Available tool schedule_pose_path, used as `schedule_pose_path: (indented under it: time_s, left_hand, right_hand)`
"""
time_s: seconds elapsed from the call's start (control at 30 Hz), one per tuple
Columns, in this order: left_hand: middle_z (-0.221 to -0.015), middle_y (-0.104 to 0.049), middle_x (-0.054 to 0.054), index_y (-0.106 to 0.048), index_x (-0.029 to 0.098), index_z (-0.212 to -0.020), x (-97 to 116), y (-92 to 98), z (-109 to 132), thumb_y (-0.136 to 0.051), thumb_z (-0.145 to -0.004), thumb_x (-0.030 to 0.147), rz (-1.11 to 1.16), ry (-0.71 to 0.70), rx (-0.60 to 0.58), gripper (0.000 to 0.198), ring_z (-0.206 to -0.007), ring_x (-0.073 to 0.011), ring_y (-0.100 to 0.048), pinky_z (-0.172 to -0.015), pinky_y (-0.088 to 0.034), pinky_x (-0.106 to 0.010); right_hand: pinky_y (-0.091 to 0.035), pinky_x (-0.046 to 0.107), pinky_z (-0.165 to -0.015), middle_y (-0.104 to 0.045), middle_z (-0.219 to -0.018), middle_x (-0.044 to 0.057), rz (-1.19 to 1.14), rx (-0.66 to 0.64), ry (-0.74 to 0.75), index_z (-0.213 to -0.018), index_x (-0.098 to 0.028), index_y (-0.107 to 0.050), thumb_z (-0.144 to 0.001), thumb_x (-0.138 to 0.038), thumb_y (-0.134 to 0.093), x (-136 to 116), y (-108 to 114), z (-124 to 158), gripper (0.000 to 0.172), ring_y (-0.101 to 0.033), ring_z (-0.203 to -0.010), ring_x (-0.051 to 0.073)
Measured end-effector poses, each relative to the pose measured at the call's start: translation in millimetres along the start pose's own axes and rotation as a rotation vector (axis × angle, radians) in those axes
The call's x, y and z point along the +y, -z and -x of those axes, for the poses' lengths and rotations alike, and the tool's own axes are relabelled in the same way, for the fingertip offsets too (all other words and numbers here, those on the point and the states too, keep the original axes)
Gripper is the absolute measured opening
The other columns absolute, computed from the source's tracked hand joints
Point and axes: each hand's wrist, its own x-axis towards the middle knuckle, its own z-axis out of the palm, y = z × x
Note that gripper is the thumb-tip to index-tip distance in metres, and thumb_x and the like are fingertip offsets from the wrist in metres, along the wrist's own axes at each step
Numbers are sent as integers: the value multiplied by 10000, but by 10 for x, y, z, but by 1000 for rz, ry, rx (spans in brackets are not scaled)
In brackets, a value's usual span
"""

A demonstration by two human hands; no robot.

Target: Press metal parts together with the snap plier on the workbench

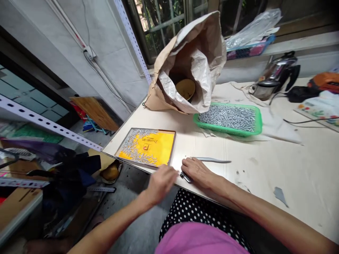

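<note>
Soft daylight is coming from the window (164, 24) far beyond the right hand (197, 170), lighting the table (265, 165) evenly. The left hand (160, 183) is smearing with motion blur. Left of it, perforated rails (47, 123) are stretching with wide-angle distortion.

Pale table (291, 165) bears tweezers (212, 160), yellow tray (156, 148), green basket (258, 123), paper sack (203, 60).

You have one readable print in front of you: the yellow sheet (159, 148) lying in the shallow tray (172, 148) at the near left of the table (265, 165). It carries a red letter "P" as a logo and, beside it, a red line that seems to read "Pr-comfort", upside down from where you sit. Any smaller print there is too fine to read.
</note>
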Motion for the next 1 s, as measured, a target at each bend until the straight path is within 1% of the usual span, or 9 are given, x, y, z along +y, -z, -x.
schedule_pose_path:
  time_s: [0.07, 0.17, 0.33, 0.47, 0.57, 0.63, 0.8, 0.9, 1.0]
  left_hand:
    - [-950, -671, -97, -690, 161, -980, -415, 221, -16, -432, -990, 265, -114, 255, 119, 278, -920, -219, -602, -840, -492, -354]
    - [-983, -653, -94, -699, 175, -989, -922, 439, -62, -470, -969, 254, -243, 377, 66, 243, -969, -232, -575, -873, -475, -363]
    - [-1006, -622, -88, -710, 237, -1052, -1211, 513, -170, -455, -964, 212, -323, 224, -270, 271, -992, -228, -503, -802, -451, -313]
    - [-963, -607, -85, -712, 244, -995, -1231, 525, -275, -469, -965, 251, -321, 88, -445, 245, -966, -229, -478, -767, -423, -293]
    - [-952, -610, -80, -700, 228, -941, -1271, 522, -299, -469, -966, 268, -310, 65, -503, 236, -957, -220, -477, -792, -418, -284]
    - [-939, -615, -75, -690, 214, -908, -1319, 508, -283, -451, -967, 246, -299, 55, -513, 248, -952, -211, -487, -824, -421, -284]
    - [-857, -637, -76, -674, 180, -834, -1304, 489, -255, -496, -930, 238, -168, 143, -303, 211, -892, -201, -541, -841, -449, -311]
    - [-843, -664, -61, -678, 177, -843, -977, 467, -317, -570, -883, 274, 64, 320, -93, 151, -824, -182, -581, -803, -475, -307]
    - [-774, -663, -26, -673, 167, -869, -468, 355, -400, -609, -841, 333, 460, 537, -140, 180, -664, -134, -574, -628, -482, -242]
  right_hand:
    - [-409, 354, -813, -602, -922, 76, 15, 31, 22, -928, -164, -594, -957, -129, -404, 45, -41, -33, 195, -533, -859, 194]
    - [-435, 305, -765, -600, -915, 63, -174, 255, -23, -976, -174, -557, -984, -175, -363, 99, 53, -86, 194, -553, -827, 171]
    - [-438, 311, -712, -600, -870, 57, -119, 735, -239, -920, -183, -568, -961, -269, -458, 445, 689, -194, 146, -558, -756, 176]
    - [-409, 333, -702, -622, -880, 85, 100, 874, -435, -924, -158, -623, -920, -254, -529, 947, 1237, -259, 134, -537, -739, 178]
    - [-386, 355, -679, -593, -1080, 174, 240, 820, -578, -1137, -125, -630, -912, -294, -570, 1146, 1405, -213, 287, -518, -748, 175]
    - [-381, 350, -644, -553, -1167, 201, 287, 728, -593, -1254, -125, -581, -910, -327, -586, 1085, 1348, -118, 399, -521, -749, 179]
    - [-426, 296, -620, -615, -899, 57, 70, 356, -409, -942, -178, -638, -974, -323, -471, 378, 706, 287, 224, -569, -707, 166]
    - [-425, 286, -603, -608, -979, 60, 35, 127, -434, -1005, -181, -605, -959, -340, -517, -48, 293, 493, 187, -605, -741, 168]
    - [-383, 283, -580, -606, -992, 65, 113, -21, -517, -1001, -170, -588, -965, -258, -500, -203, 114, 612, 129, -607, -772, 175]
